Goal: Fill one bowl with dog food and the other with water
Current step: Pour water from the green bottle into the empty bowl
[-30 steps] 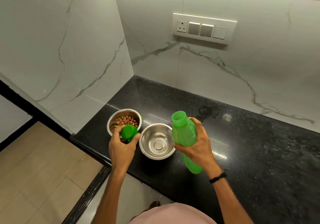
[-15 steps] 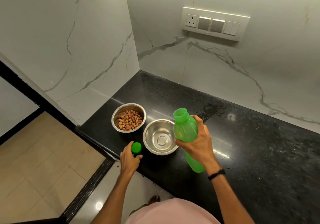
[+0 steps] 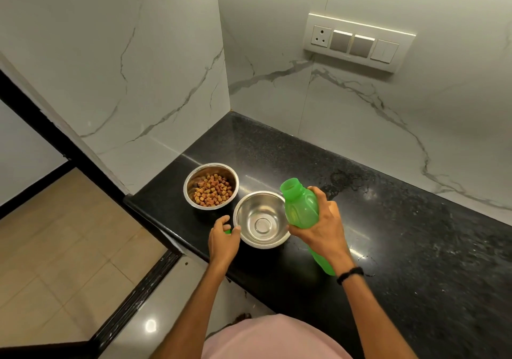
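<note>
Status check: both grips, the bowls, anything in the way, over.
Left grip pinches green cap on counter. Right grip holds open bottle, tilted toward empty bowl. Kibble bowl filled. Nothing blocking.

Black counter (image 3: 401, 234), steel bowl of kibble (image 3: 211, 169), empty bowl (image 3: 260, 211) (just beside)

Kibble-filled bowl (image 3: 194, 176) sits beside empty bowl (image 3: 260, 214), uncapped green bottle (image 3: 300, 209) tilted alongside.

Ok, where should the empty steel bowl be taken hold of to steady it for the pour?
Probably the rim of the empty bowl, near-left side, fingers over the lip from above. Its wall is smooth and rounded; the green bottle, held by the right hand, crowds the right edge, and the food bowl sits far-left. The left hand is nearest.
</note>
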